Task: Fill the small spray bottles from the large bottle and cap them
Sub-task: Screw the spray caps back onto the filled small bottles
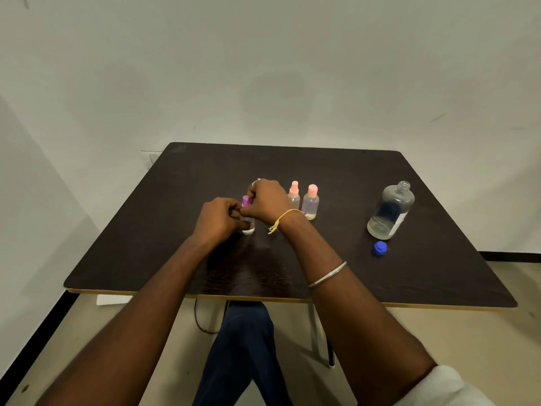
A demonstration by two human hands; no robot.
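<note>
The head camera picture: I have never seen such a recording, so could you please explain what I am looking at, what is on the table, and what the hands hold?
There is no machine here. A person wears one camera on the head, so you look down along both forearms. On the dark table the left hand holds a small bottle near its base, while the right hand grips its purple spray top, seemingly fitting it on. Just right of the hands stand two small bottles with pink tops. Further right stands the large clear bottle, open and only partly full. Its blue cap lies on the table in front of it.
</note>
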